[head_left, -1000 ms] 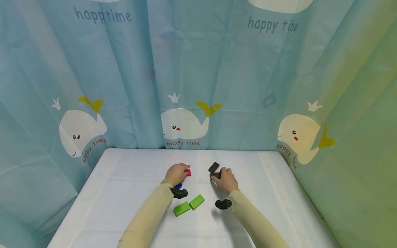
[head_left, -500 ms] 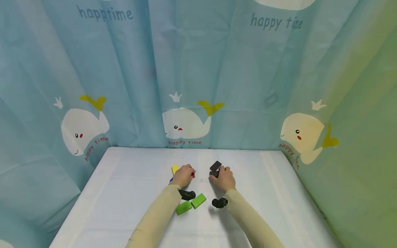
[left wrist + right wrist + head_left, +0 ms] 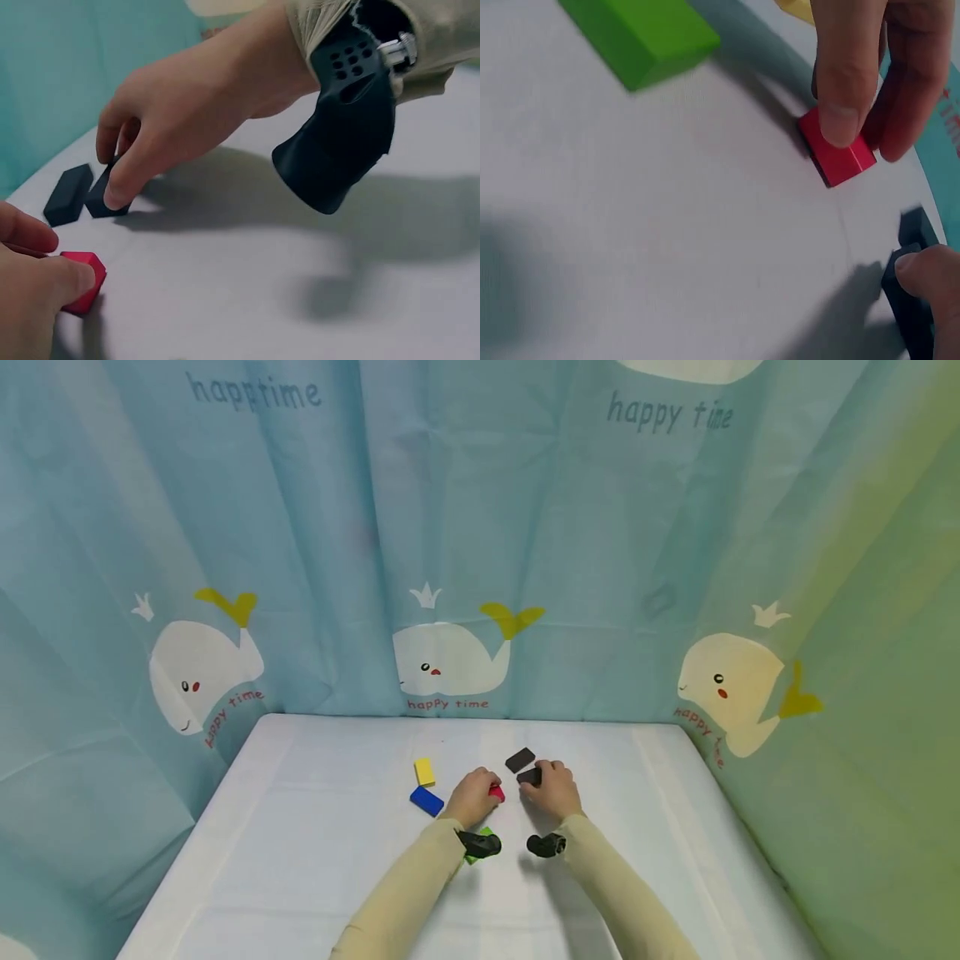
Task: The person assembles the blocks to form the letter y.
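My left hand (image 3: 471, 797) pinches a red block (image 3: 497, 793) between thumb and fingers, low over the white table. The right wrist view shows the thumb lying on this red block (image 3: 846, 166). To the right, my right hand (image 3: 557, 789) holds a black block (image 3: 528, 776), its thumb on the near side in the left wrist view, where the block (image 3: 99, 201) looks partly covered by fingers. A second black block (image 3: 520, 760) lies just behind it on the table. Whether the two black blocks touch, I cannot tell.
A yellow block (image 3: 424, 772) and a blue block (image 3: 427, 801) lie left of my left hand. Green (image 3: 487, 832) shows partly behind the left wrist camera (image 3: 480, 844); one green block (image 3: 641, 34) appears in the right wrist view. A whale-print curtain (image 3: 600, 568) hangs behind the table (image 3: 300, 860).
My left hand has moved right with the red block, toward the black blocks, uncovering the yellow and blue blocks. The left wrist now covers much of the green blocks. My right hand has shifted slightly.
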{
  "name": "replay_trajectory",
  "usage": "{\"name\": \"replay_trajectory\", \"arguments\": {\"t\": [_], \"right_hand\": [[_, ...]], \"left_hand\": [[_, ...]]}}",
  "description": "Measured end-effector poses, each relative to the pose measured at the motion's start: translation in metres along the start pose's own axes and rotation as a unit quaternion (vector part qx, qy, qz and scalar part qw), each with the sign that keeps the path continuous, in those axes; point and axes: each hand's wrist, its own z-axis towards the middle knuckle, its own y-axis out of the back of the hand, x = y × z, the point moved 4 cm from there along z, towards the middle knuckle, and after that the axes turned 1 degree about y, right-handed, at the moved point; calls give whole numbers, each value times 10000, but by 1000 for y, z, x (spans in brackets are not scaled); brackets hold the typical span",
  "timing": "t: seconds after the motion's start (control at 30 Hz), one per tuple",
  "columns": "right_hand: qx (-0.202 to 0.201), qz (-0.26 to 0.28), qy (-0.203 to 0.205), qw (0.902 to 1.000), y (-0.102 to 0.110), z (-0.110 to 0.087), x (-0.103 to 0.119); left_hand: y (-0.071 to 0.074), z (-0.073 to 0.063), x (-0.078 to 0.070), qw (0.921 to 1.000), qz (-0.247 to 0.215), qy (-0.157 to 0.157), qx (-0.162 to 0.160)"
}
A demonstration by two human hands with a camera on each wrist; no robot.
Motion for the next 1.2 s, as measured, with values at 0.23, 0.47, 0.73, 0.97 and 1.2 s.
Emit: {"name": "replay_trajectory", "arguments": {"t": [0.23, 0.47, 0.73, 0.97, 1.2], "right_hand": [[-116, 17, 51, 9999, 20, -7, -18], [-310, 378, 336, 9982, 21, -18, -30], [-647, 869, 446, 9931, 16, -24, -32], [-900, 884, 372, 9913, 13, -26, -27], [-748, 966, 344, 9919, 10, -24, -26]], "left_hand": [[-15, 3, -15, 9980, -598, 53, -190], [-20, 3, -18, 9960, -896, 13, -61], [-18, 0, -13, 9907, -1263, 320, -401], [-20, 2, -13, 9891, -1364, 471, -277], [-22, 5, -12, 9891, -1367, 533, -143]]}}
